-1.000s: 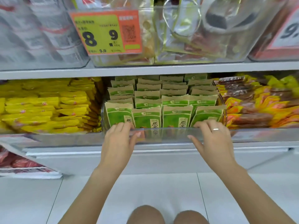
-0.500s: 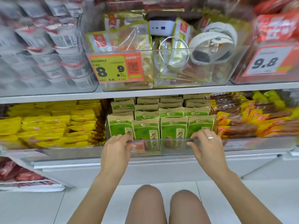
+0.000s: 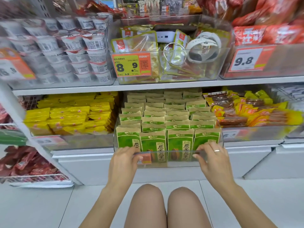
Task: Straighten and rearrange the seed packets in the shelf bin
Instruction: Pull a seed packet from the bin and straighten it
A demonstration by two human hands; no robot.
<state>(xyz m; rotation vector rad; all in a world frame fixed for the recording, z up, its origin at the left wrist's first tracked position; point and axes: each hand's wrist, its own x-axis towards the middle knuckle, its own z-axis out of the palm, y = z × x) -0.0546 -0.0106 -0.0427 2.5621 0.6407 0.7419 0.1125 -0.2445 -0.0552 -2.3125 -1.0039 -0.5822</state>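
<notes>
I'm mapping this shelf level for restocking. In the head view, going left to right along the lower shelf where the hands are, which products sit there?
Yellow packets → green seed packets in the clear bin that both hands grip → brown-and-yellow snack packs.

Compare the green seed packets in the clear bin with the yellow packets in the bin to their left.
The green seed packets stand upright in neat rows, faces forward; the yellow packets lie flat in loose stacks. The seed packets are green with tan tops; the yellow ones are one colour with a small red mark. Both hands, left hand and right hand, grip the seed bin's front wall; neither touches the yellow packets. Both share the lower shelf.
</notes>
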